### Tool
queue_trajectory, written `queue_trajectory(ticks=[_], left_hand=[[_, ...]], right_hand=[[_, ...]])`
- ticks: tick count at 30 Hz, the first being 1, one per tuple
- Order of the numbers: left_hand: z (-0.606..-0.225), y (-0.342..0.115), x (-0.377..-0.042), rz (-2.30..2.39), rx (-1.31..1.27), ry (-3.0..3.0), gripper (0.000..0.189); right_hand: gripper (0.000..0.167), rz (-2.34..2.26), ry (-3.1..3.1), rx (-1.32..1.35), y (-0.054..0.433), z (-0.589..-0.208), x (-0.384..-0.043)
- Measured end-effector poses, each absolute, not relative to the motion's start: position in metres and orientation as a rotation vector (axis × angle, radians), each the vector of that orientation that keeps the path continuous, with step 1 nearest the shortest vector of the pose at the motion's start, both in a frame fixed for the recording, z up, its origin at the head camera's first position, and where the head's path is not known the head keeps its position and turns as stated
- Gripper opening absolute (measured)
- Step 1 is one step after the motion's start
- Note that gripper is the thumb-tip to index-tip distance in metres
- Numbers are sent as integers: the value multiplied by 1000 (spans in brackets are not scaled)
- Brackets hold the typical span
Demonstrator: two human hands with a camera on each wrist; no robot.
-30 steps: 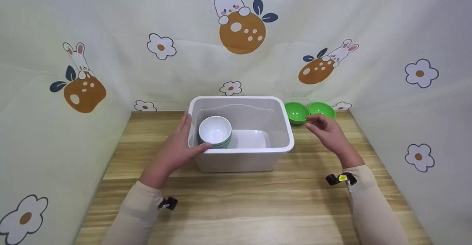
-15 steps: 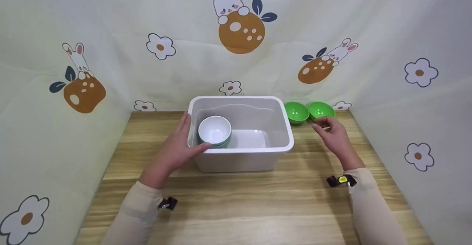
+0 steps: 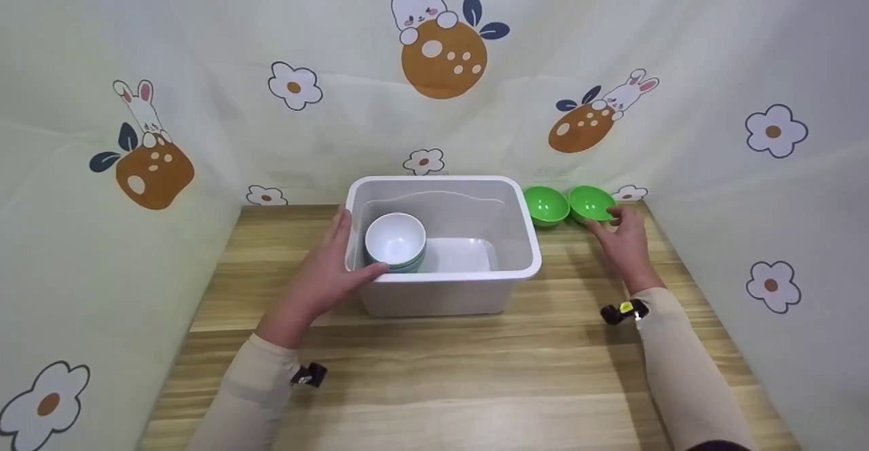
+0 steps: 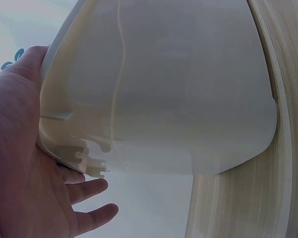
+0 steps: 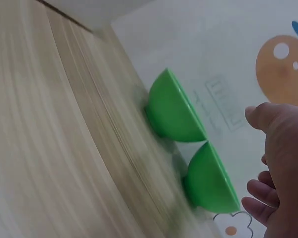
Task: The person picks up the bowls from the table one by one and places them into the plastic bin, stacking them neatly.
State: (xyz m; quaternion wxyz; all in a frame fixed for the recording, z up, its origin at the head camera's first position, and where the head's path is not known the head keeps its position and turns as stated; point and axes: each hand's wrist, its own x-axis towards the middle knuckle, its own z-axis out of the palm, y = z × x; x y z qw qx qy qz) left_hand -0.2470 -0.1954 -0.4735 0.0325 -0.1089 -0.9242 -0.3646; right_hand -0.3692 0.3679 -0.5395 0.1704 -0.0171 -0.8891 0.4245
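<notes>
A white bin (image 3: 438,296) stands on the wooden table, and my left hand (image 3: 324,271) rests on its near left corner. The thumb lies over the front rim while the fingers, spread and fairly straight, run along the left side; the left wrist view shows them beyond the bin wall (image 4: 164,89). Inside at the left sits a stack of bowls (image 3: 396,240), white-lined on top with greenish edges below. Two green bowls, a left one (image 3: 546,205) and a right one (image 3: 589,203), stand upright side by side. My right hand (image 3: 623,240) is at the right bowl's near right rim, thumb and fingers apart.
A pale curtain (image 3: 339,132) printed with rabbits, oranges and flowers encloses the table (image 3: 441,369) at the back and both sides. Both green bowls stand close to the back curtain, right of the bin. Each wrist carries a small black camera mount.
My right hand has moved right, from in front of the gap between the green bowls to the right bowl's rim, and its fingers have spread. The left hand and bin have stayed put.
</notes>
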Motion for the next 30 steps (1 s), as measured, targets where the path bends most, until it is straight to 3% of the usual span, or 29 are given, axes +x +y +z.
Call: queue_trajectory(ticks=[11,17,30], left_hand=[[-471,-196,-245,-1103,-314,-2874,134],[-471,-195,-245,-1113,-311,-2874,132],[-473,-195,-246,-1122,-327,-2863,127]], right_hand=[[115,1229,-2638,-132,391,-550,-400],[133,1325,-2728,-194,395,-556,-411],[136,1488,-2759,-78,399,-555,-429]])
